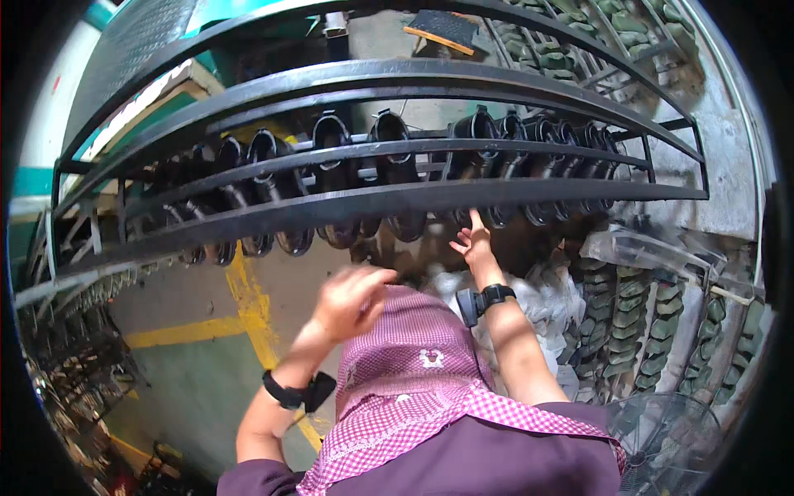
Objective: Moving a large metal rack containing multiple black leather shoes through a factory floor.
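A row of shiny black boots (pixel 405 226) stands in a black metal rack (pixel 389 201) ahead of me, their openings up and their toes showing below the front bar. My right hand (pixel 473 242) reaches up to the underside of that bar, beside the toe of one boot. Its fingers are spread, the index finger stretched upward, and nothing shows in it; whether the fingertip touches bar or boot is unclear. Before my apron, lower and to the left, my left hand (pixel 351 302) hangs apart from the rack with bent fingers, smeared by motion.
Racks of green shoe-shaped pieces (pixel 653 331) stand at the right, with more at the far right. White plastic sheeting (pixel 550 302) lies beyond my right forearm. A fan (pixel 666 438) is at the lower right. Yellow lines (pixel 186 332) mark the floor at the left.
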`<move>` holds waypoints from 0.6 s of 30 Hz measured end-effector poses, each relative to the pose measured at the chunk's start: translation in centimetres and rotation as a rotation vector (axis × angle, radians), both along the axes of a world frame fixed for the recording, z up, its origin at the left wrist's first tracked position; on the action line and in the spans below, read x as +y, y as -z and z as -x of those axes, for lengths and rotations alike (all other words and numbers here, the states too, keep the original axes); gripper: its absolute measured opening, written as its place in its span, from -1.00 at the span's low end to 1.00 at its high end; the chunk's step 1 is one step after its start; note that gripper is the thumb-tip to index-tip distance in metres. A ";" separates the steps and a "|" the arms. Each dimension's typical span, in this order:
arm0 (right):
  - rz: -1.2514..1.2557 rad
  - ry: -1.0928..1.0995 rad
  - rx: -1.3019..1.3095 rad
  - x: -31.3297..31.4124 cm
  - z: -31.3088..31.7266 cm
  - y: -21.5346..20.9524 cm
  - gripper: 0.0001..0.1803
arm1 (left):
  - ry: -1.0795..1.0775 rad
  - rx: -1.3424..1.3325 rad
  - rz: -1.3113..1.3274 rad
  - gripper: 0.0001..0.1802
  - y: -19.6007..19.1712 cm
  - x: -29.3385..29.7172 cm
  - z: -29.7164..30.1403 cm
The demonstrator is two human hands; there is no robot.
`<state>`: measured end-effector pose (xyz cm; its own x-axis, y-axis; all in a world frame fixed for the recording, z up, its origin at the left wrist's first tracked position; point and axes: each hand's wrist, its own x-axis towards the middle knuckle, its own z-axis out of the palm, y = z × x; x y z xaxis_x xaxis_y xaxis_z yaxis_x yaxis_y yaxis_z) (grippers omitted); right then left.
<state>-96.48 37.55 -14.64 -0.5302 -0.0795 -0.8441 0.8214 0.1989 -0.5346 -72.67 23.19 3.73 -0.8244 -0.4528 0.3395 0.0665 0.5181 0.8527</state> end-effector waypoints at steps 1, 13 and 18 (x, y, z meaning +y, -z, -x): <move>-0.094 0.132 -0.046 -0.6 0.4 0.5 -0.39 | 0.064 -0.245 -0.140 -0.82 2.3 0.8 -0.2; 0.255 0.302 0.142 0.4 1.3 6.8 -0.60 | 0.219 -0.639 0.010 -0.70 17.0 0.1 -3.4; 0.099 0.206 0.299 -0.4 0.1 6.4 -0.57 | 0.098 -0.576 -0.789 -0.73 15.9 -0.2 2.2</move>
<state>-96.54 37.15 -21.09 -0.7653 -0.0194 -0.6433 0.6436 -0.0190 -0.7651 -74.85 22.96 -12.16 -0.8152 -0.2972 -0.4971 -0.4559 -0.1999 0.8673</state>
